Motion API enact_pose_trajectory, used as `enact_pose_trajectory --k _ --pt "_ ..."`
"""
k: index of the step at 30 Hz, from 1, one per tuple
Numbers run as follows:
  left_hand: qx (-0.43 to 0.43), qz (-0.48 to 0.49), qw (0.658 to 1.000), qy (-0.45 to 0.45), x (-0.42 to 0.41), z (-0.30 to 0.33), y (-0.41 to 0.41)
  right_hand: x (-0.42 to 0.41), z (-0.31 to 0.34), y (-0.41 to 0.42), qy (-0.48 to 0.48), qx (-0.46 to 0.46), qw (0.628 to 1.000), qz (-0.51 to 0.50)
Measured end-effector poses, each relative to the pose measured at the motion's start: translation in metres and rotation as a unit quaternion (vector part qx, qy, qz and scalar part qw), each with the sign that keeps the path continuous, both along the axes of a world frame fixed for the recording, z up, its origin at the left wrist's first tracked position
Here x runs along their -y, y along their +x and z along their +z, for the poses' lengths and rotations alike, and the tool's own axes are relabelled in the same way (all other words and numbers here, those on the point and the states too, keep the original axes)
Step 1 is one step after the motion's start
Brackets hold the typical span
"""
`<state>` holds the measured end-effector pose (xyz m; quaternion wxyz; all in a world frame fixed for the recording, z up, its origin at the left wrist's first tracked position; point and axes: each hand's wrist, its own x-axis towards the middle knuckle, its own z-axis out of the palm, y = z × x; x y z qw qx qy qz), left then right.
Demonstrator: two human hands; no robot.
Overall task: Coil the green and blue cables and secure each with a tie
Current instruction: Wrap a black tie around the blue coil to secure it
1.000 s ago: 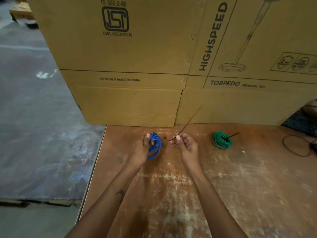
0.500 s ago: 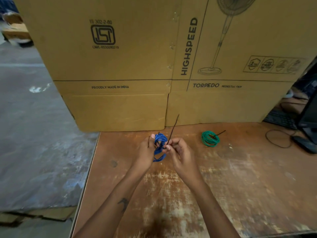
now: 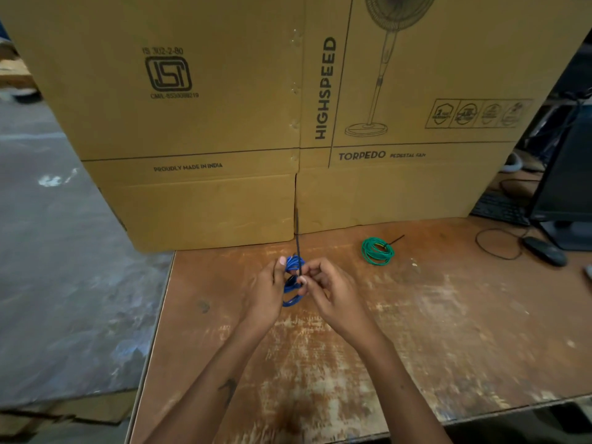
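Blue coiled cable (image 3: pixel 292 273) sits between both hands, held up just above the worn brown wooden tabletop (image 3: pixel 416 331). Left hand (image 3: pixel 268 291) grips the coil from its left side, thumb up over the top loops, fingers curled round the bundle. Right hand (image 3: pixel 326 291) pinches a thin black cable tie (image 3: pixel 297 241) at the coil's right edge, thumb and forefinger closed on it, other fingers curled. Tie's free tail stands nearly upright above the coil, running up in front of the box seam. Whether the tie is already locked round the coil cannot be told; the fingers hide that spot.

Green coiled cable (image 3: pixel 377 251) lies flat on the tabletop, to the right of the hands and well apart from them, near the box. A black tie is round it, tail sticking out to the upper right.

Large brown cardboard fan box (image 3: pixel 224 123) stands at the table's far edge, printed HIGHSPEED and TORPEDO. Far right: black computer mouse (image 3: pixel 544 250) with its cord looped on the table, black keyboard (image 3: pixel 499 208), dark monitor (image 3: pixel 567 181). Grey concrete floor (image 3: pixel 64 283) to the left.
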<state>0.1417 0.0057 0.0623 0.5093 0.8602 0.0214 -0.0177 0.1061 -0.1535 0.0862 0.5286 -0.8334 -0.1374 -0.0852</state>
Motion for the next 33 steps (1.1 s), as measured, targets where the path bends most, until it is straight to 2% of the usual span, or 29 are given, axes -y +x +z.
enact_pose_trajectory --k 8,14,17,21,25,28,33 --pt "0.057 -0.012 0.998 -0.028 0.009 0.0 -0.018 0.001 -0.011 -0.003 0.023 0.014 1.0 -0.008" --pt "0.054 -0.008 0.981 -0.186 0.014 0.007 -0.029 -0.005 -0.01 -0.004 0.004 0.103 0.994 -0.047" --pt "0.055 -0.019 0.969 -0.241 0.019 0.011 -0.033 -0.005 -0.009 -0.001 -0.052 0.144 0.986 -0.067" --pt "0.059 0.011 0.954 -0.295 0.023 0.017 -0.033 -0.001 -0.012 0.009 -0.118 0.171 0.977 -0.036" --pt "-0.003 0.055 0.949 -0.311 0.024 0.017 -0.029 0.003 -0.015 0.016 -0.127 0.202 0.971 -0.007" --pt "-0.072 0.062 0.938 -0.332 0.027 0.017 -0.027 0.005 -0.018 0.018 -0.181 0.234 0.955 -0.013" --pt "-0.219 0.002 0.897 -0.383 0.016 0.024 -0.024 0.019 -0.024 0.019 -0.279 0.233 0.931 0.013"
